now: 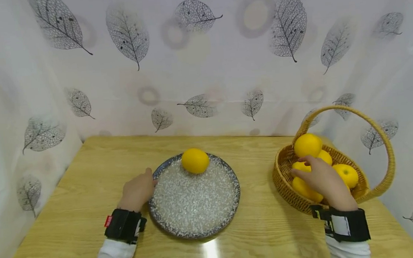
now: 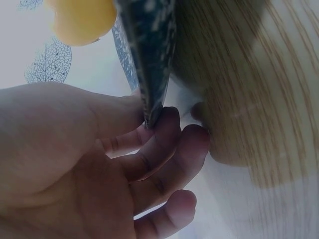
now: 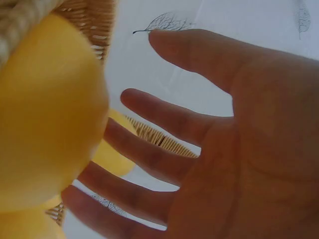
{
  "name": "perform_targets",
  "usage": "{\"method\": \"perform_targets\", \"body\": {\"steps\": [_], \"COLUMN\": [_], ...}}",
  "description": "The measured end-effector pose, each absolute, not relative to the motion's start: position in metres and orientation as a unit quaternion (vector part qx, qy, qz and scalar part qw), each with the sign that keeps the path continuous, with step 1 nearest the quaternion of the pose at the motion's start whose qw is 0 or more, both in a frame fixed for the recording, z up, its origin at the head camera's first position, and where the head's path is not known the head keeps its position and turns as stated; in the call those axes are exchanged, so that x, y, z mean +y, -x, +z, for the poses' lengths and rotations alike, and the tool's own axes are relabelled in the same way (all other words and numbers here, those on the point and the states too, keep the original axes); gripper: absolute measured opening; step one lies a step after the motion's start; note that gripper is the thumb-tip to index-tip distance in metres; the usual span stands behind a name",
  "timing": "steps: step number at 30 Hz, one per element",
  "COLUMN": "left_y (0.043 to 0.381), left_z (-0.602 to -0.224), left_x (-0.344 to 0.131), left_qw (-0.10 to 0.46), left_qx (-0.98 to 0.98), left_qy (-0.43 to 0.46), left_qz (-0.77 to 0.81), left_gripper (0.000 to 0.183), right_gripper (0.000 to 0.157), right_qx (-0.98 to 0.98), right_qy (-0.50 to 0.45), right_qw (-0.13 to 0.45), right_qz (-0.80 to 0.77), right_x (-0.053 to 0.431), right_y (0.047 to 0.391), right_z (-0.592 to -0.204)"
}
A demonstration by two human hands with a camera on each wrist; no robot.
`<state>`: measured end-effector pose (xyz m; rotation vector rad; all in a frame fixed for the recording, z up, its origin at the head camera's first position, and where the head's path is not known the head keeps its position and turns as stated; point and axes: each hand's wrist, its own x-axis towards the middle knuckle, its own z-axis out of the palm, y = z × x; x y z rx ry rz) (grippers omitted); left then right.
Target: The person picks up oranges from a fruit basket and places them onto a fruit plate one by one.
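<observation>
My left hand (image 1: 138,191) pinches the left rim of a round speckled grey plate (image 1: 194,203) with a dark edge. In the left wrist view the thumb lies on one side of the plate's rim (image 2: 152,55) and the fingertips (image 2: 193,139) on the other. One yellow lemon (image 1: 195,160) sits on the far part of the plate. Over the wicker basket (image 1: 282,179) at the right, my right hand (image 1: 325,180) reaches with spread fingers among several lemons (image 1: 308,145). The right wrist view has the fingertips close beside a large lemon (image 3: 50,119), the thumb apart from it.
The basket's tall arched handle (image 1: 389,150) rises to the right of my right hand. A light wooden table (image 1: 263,230) carries both plate and basket. Behind and at both sides hangs a white curtain (image 1: 201,72) with grey leaf prints.
</observation>
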<state>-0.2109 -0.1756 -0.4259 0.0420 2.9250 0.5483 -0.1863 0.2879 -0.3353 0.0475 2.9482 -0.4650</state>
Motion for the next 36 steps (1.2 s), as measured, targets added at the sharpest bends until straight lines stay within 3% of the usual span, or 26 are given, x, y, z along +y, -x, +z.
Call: {"method": "perform_targets", "body": {"steps": [10,17,25,36], "left_y": [0.210,0.210,0.211,0.212], "left_z": [-0.425,-0.425,-0.427,-0.426], "left_x": [-0.175,-0.176,-0.174,-0.174], "left_qw": [0.089,0.087,0.083,0.091], "left_qx": [0.978,0.979,0.980,0.979], "left_qy": [-0.012,-0.013,-0.012,-0.005], "left_qz": [0.188,0.184,0.183,0.180], "left_gripper": [0.042,0.042,0.046,0.049], "right_gripper": [0.065,0.071,0.073,0.070], "right_qx": [0.982,0.982,0.981,0.975], "right_qy": [-0.004,-0.003,0.032,0.011], "right_qw": [0.117,0.144,0.155,0.172], "right_qz": [-0.149,-0.120,-0.114,-0.143], "right_x": [0.302,0.306,0.302,0.295], "right_y": [0.192,0.191,0.190,0.190], "right_z": [-0.341,-0.344,-0.340,-0.345]}}
